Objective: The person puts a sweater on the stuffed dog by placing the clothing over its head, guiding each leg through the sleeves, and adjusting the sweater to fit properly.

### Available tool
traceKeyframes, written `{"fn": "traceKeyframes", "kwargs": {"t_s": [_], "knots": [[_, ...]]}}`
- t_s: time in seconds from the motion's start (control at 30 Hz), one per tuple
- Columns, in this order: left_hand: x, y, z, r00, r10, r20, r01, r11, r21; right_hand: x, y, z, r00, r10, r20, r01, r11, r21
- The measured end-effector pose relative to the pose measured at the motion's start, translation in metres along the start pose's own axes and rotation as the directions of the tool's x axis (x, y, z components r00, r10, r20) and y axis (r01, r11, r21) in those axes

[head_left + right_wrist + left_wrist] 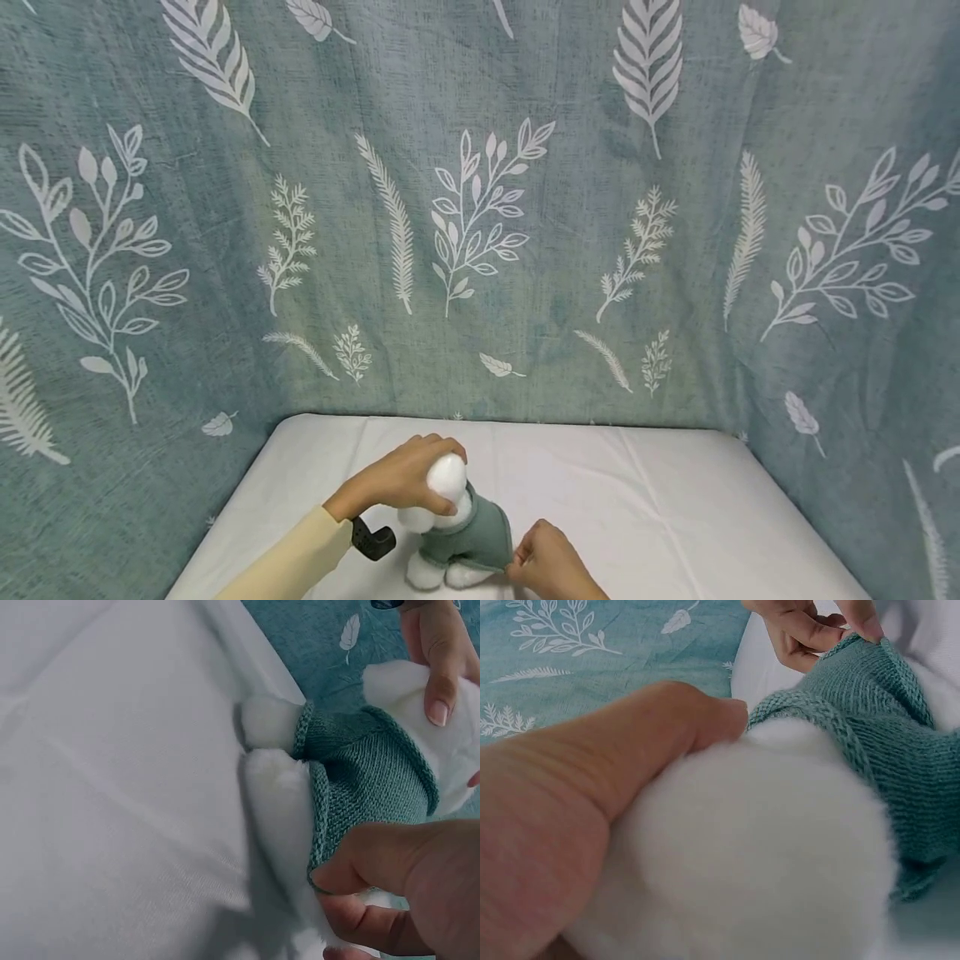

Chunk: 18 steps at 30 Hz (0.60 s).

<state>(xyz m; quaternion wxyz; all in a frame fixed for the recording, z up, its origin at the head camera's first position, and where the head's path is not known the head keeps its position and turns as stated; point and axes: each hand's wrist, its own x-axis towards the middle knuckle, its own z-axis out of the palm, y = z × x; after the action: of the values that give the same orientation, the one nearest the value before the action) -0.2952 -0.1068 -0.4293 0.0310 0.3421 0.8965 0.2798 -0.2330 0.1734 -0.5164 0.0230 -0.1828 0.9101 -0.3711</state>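
A white plush toy [447, 479] wears a green knitted sweater [480, 533] and is held over the white-covered table. My left hand [408, 475] grips the toy by its head, thumb on the near side. In the left wrist view the fluffy white head [772, 840] fills the middle, beside the thumb. My right hand [551, 562] pinches the sweater's lower hem between thumb and fingers, as the right wrist view shows at the knit edge [319, 825]. Two white legs [277, 802] stick out below the sweater.
A white cloth [637, 500] covers the table. Blue-green curtains [525, 367] with white leaf prints stand behind it and at both sides. A black device [372, 540] is worn at the left wrist, below a pale yellow sleeve [300, 550].
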Motion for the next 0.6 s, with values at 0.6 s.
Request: {"fn": "traceKeyframes", "kwargs": {"t_s": [0.6], "knots": [[-0.002,-0.001,-0.003,0.999,0.026,0.020,-0.026,1.000,-0.002,0.017,0.001,-0.011,0.992,0.128,-0.005,-0.127,0.987,0.098]]}}
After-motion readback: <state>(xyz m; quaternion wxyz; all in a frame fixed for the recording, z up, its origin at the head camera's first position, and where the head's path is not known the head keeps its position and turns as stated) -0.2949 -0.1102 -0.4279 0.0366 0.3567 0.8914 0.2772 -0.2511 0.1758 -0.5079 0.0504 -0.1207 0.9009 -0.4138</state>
